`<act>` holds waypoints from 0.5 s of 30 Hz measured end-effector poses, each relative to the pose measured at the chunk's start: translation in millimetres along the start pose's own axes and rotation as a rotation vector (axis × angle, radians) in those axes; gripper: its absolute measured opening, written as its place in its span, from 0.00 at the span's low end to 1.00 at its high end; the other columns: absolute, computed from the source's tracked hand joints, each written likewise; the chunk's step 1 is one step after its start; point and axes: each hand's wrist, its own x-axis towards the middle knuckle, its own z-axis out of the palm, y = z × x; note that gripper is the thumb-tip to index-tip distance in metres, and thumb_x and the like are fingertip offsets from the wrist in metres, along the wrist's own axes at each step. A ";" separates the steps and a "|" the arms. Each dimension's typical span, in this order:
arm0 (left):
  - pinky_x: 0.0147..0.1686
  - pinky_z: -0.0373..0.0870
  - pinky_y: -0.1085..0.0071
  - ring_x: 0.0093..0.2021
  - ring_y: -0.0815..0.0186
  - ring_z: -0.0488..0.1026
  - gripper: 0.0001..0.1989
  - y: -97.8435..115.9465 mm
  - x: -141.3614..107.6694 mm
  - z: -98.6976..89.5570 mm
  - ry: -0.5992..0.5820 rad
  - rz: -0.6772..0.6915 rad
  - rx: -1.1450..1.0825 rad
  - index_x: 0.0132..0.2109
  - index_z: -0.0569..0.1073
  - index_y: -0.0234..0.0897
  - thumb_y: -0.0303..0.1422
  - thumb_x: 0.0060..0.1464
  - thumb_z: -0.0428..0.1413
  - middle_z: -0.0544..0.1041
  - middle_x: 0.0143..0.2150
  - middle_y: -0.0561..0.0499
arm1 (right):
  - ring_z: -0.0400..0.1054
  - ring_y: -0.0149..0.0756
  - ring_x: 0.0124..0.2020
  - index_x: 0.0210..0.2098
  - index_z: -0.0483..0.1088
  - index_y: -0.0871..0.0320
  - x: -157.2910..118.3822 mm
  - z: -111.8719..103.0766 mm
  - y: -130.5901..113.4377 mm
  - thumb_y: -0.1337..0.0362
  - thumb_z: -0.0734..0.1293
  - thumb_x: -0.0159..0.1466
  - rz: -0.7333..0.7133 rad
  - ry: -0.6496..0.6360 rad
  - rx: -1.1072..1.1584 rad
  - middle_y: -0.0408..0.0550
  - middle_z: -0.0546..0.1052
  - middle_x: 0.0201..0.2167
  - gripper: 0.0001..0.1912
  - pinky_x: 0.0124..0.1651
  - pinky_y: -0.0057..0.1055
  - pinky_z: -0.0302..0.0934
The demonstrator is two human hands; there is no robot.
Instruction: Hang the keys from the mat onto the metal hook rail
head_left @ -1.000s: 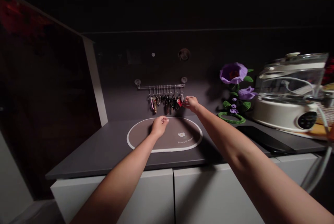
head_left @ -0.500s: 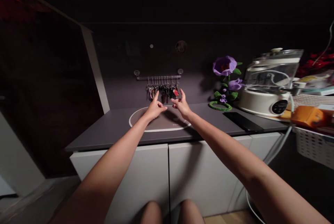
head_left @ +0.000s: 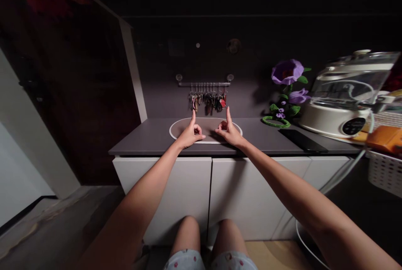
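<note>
Above an oval brown mat [head_left: 209,139] with a white rim, both hands are held apart, with nothing in either. My left hand [head_left: 190,133] points its index finger up and its thumb to the right, the other fingers curled. My right hand [head_left: 230,131] mirrors it, index finger up and thumb to the left. Behind them, several keys [head_left: 209,101] and a red tag [head_left: 222,102] hang from a clear hook rail [head_left: 204,84] on the dark wall.
On the grey counter [head_left: 135,138], to the right, are purple crocheted flowers [head_left: 287,72], a black phone [head_left: 303,141] and a cream appliance [head_left: 337,115] with a clear cover. A white perforated basket [head_left: 385,172] and hanging cable are at far right. A dark door stands left.
The view has shifted, showing more of the floor and legs. Both hands now sit nearer the counter's front edge, a little farther apart, with index fingers more upright.
</note>
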 end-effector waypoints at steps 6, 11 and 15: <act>0.33 0.63 0.76 0.27 0.75 0.64 0.57 -0.4 0.7 1.1 0.013 -0.066 -0.091 0.63 0.23 0.40 0.27 0.41 0.59 0.67 0.26 0.59 | 0.61 0.27 0.24 0.64 0.32 0.53 1.2 0.8 3.7 0.65 0.68 0.50 0.023 0.021 -0.016 0.37 0.68 0.24 0.52 0.32 0.27 0.60; 0.36 0.65 0.73 0.35 0.70 0.67 0.57 -11.3 21.3 -11.2 0.179 -0.270 -0.163 0.65 0.32 0.41 0.34 0.38 0.63 0.71 0.37 0.50 | 0.65 0.30 0.29 0.64 0.34 0.53 24.1 -17.1 17.7 0.60 0.68 0.51 0.038 0.100 -0.017 0.41 0.71 0.29 0.50 0.40 0.33 0.63; 0.44 0.64 0.69 0.50 0.61 0.65 0.53 -25.0 58.8 -33.4 0.337 -0.368 -0.063 0.64 0.45 0.37 0.37 0.34 0.65 0.66 0.52 0.40 | 0.64 0.39 0.45 0.62 0.43 0.56 59.9 -43.7 27.4 0.55 0.71 0.47 0.147 0.235 -0.118 0.54 0.69 0.46 0.50 0.49 0.39 0.60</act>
